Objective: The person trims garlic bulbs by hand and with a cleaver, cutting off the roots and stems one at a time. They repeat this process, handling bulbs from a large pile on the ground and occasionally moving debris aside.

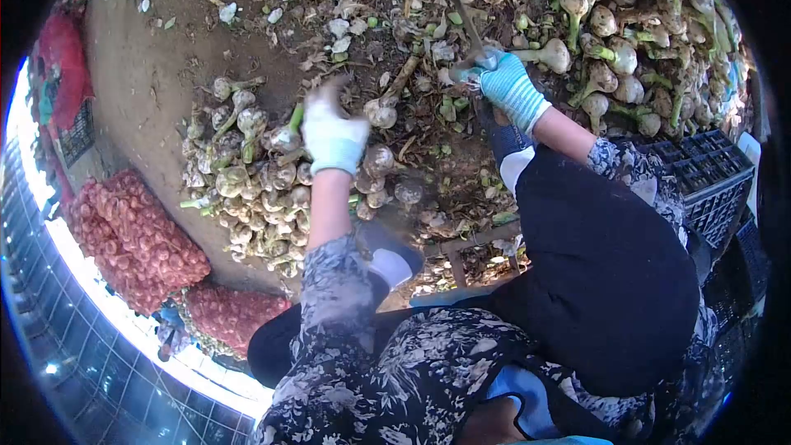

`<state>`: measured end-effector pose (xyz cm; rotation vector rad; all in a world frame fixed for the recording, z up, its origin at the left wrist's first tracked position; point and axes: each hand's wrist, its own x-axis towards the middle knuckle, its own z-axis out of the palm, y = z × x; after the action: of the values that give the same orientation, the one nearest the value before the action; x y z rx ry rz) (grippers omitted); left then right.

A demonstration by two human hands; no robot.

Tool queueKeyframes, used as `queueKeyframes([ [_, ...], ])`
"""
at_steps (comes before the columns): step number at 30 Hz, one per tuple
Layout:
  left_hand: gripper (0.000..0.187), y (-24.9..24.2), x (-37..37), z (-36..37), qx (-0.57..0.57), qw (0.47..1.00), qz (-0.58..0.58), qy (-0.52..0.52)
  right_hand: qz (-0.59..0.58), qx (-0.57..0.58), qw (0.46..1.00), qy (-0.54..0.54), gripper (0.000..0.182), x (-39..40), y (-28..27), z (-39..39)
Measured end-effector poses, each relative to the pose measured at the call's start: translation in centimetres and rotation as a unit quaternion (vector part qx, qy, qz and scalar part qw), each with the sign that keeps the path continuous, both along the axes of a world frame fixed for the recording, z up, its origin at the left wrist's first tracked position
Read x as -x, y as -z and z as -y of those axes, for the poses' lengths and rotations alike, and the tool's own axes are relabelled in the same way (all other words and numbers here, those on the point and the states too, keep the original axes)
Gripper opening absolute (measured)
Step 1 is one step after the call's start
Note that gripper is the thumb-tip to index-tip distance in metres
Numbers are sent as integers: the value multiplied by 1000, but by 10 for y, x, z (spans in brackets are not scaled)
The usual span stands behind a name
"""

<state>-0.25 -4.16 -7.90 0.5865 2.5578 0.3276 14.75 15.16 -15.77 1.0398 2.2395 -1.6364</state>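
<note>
My left hand [334, 130], in a white glove with a pale teal cuff, is over the left heap of garlic bulbs [268, 198]. Motion blurs its fingers, but the thumb stands apart and no object shows in it. Close beside it lies a bulb with a cut green stem [286, 138]. My right hand [511, 86], gloved in teal and white stripes, is closed round the handle of a knife [461, 10]. The long, thin, dark blade points up and away. Just beyond this hand rests a bulb with a pale stem [554, 56].
Stemmed garlic [622, 58] is heaped at the upper right. Peelings and cut stems [428, 41] litter the dirt floor. Red mesh sacks of bulbs [136, 239] lie at the left. A black plastic crate [713, 185] stands at my right, and a low wooden bar [474, 241] lies before me.
</note>
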Motion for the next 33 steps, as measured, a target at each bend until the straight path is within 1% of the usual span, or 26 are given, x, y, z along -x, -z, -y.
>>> queueKeyframes([
  [1, 48, 11, -8, 5, -26, 994, -22, 102, -9, 4, 1000, -14, 44, 0, -3, 2],
  [2, 48, 21, -13, 8, 17, 970, -71, 231, -19, 6, 999, -26, 44, 1, -6, 3],
  [3, 48, 23, -18, 5, 60, 925, -119, 356, -29, 8, 999, -39, 43, 1, -7, 2],
  [5, 50, 37, -25, 3, 49, 939, -65, 335, -20, 33, 999, -30, 42, -2, 3, 5],
  [7, 46, 51, -7, 3, 80, 909, -14, 409, 8, -17, 998, -66, 39, 3, -12, 0],
  [8, 42, 54, 5, 3, 97, 925, 24, 366, 37, -44, 996, -72, 36, 8, -18, -2],
  [9, 39, 47, 12, -2, 117, 938, 64, 321, 21, 27, 999, 0, 33, 6, -25, -5],
  [10, 38, 18, 12, -20, 40, 974, 65, 215, 4, 98, 993, 71, 31, 0, -33, -6],
  [11, 44, 16, 24, -28, -71, 988, 117, 68, -21, 162, 976, 146, 30, 3, -42, -13],
  [12, 51, 15, 35, -33, -179, 966, 168, -86, -46, 235, 949, 206, 29, 6, -52, -17],
  [13, 59, 15, 41, -35, -281, 905, 214, -238, -41, 198, 961, 190, 30, 6, -45, -22],
  [14, 62, 14, 41, -37, -335, 905, 179, -190, -34, 160, 971, 172, 31, 3, -31, -29],
  [15, 59, 12, 41, -38, -288, 946, 66, -130, -29, 122, 980, 153, 31, 8, -32, -34],
  [16, 56, 10, 39, -40, -234, 969, -49, -68, -29, 116, 979, 163, 33, 9, -36, -34],
  [17, 50, 6, 31, -37, -284, 942, 97, -148, -54, 131, 980, 136, 32, 7, -40, -34],
  [18, 44, -18, 20, -48, -315, 889, 221, -246, -78, 147, 980, 111, 32, 8, -51, -34],
  [19, 54, -8, 22, -39, -344, 869, 281, -219, -102, 161, 978, 86, 32, 9, -58, -36],
  [20, 55, -2, 20, -32, -371, 811, 393, -225, -101, 39, 993, -51, 31, 9, -59, -40],
  [21, 55, 0, 16, -28, -392, 738, 500, -227, -105, 17, 989, -106, 32, 8, -60, -36],
  [22, 56, -2, 6, -29, -410, 765, 465, -176, -88, 62, 989, -106, 32, 7, -70, -28],
  [23, 56, -3, 0, -30, -414, 770, 455, -169, -70, 108, 986, -107, 32, 6, -85, -19],
  [24, 57, -5, -5, -31, -418, 775, 445, -164, -43, 71, 981, -176, 33, 10, -111, -20],
  [25, 57, -7, -10, -32, -422, 780, 434, -158, -118, -43, 965, -231, 33, 6, -98, -14],
  [27, 60, -11, -14, -32, -427, 792, 411, -146, -107, -115, 945, -289, 29, 11, -104, -13],
  [31, 62, -4, -7, -31, -442, 818, 353, -101, -78, -143, 932, -323, 24, 13, -107, -11],
  [33, 61, 0, -5, -28, -408, 839, 338, -119, -70, -154, 929, -329, 24, 12, -108, -8],
])
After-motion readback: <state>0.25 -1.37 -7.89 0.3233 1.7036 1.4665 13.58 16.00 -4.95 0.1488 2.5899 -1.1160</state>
